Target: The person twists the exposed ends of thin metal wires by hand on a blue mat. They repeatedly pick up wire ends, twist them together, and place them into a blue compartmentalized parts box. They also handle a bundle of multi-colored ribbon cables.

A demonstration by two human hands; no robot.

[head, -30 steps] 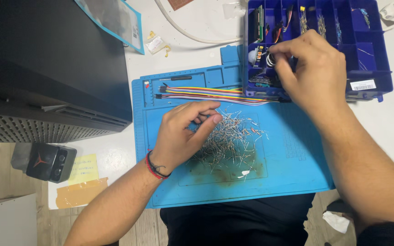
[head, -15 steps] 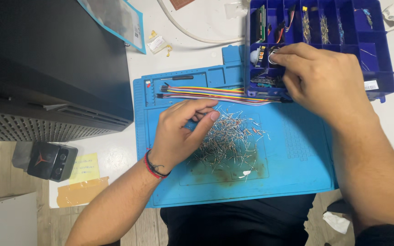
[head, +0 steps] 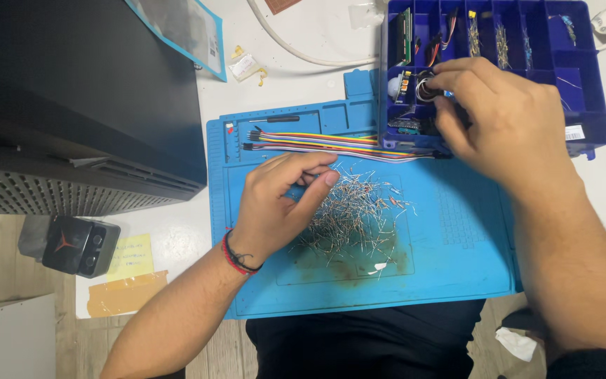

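Left hand (head: 275, 207), grip pinched together on thin resistors (head: 352, 214) heaped mid-mat (head: 457, 267); light, bendy leads, best taken by the body. Right hand (head: 503, 116), fingertips closed on a small part in the blue organiser box (head: 590, 133) at the worktop's far right corner.

— What lies under the fingers on the mat?
— A loose heap of thin wire-legged components (head: 352, 214), scattered flat across its middle.
— And up in the box?
— A small coil of white-and-dark wire (head: 426, 88), in a left compartment of the blue organizer box (head: 590, 84).

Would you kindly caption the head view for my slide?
Left hand beside loose resistors on blue mat; right hand reaches into parts box.
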